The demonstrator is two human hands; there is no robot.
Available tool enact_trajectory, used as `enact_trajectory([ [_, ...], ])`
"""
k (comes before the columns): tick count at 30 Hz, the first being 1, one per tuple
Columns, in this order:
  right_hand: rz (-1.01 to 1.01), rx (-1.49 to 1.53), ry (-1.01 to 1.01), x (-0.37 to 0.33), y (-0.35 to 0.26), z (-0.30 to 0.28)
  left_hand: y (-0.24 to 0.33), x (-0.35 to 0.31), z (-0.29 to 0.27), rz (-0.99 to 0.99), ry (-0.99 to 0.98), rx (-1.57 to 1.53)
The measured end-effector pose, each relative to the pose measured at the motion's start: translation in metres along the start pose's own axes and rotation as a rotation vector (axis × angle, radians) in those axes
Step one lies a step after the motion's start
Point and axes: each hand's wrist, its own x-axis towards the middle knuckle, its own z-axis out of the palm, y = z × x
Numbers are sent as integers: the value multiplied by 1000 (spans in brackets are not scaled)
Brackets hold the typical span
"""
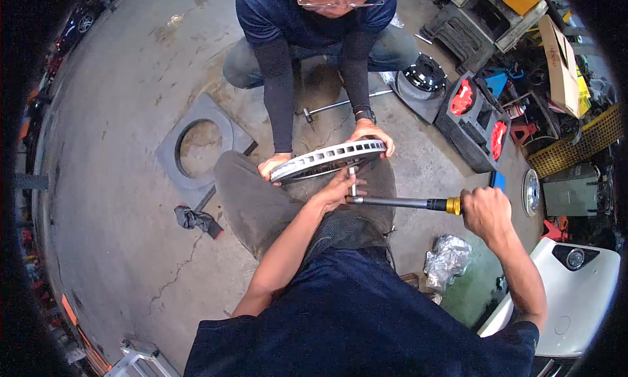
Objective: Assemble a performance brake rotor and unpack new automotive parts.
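Note:
A brake disc (pixel 329 157) with a vented rim is held tilted on edge between my knees and a person crouching opposite. That person's two hands grip its left and right sides. My right hand (pixel 487 213) is closed around the handle end of a long torque wrench (pixel 402 202) with a yellow collar. The wrench lies nearly level, its head toward the disc. At that head my left hand (pixel 335 190) has its fingers around a silver socket (pixel 353 181), which points up to the disc's inner side. Where the socket meets the disc is hard to make out.
On the floor at left lie a grey foam piece (pixel 171 148) with a round hole and a dark glove (pixel 196 221). A breaker bar (pixel 347 103) lies beyond the disc. At right are red calipers (pixel 462 97) in foam, crumpled plastic (pixel 448 259) and a white car panel (pixel 575 298).

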Motion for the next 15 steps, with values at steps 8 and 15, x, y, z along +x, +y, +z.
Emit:
enact_trajectory([
  [8,27,-30,4,39,39,19,10,46,17,56,129,15],
  [15,-13,-92,9,83,72,16,13,47,19,189,240,-75],
])
